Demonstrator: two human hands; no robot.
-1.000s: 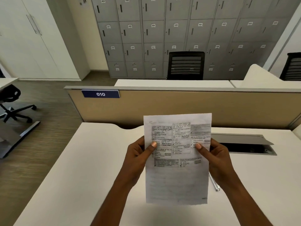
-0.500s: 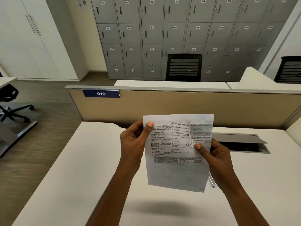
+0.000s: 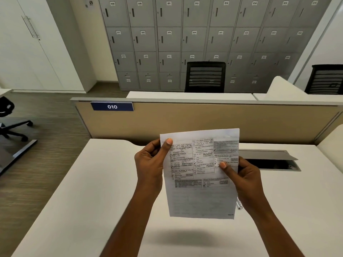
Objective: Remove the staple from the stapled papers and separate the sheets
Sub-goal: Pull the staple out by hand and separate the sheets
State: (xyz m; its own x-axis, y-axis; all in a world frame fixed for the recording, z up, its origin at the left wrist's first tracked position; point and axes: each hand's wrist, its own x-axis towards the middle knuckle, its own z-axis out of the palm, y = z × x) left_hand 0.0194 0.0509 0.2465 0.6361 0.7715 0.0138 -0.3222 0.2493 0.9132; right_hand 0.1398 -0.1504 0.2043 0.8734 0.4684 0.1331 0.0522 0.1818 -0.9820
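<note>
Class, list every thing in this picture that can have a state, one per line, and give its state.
Papers: held up off the desk by both hands; staple not discernible.
Left hand: grips the papers near the top left corner, thumb in front.
Right hand: grips the papers' right edge, thumb in front.
Hatch: lid raised, open.
Lockers: doors shut.
Cupboard: doors shut.

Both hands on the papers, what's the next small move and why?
Probably pick at the top-left corner with the left hand: its thumb sits there, where a staple would likely be, though none is discernible. The right hand pinches the right edge, steadying the papers above the desk.
</note>
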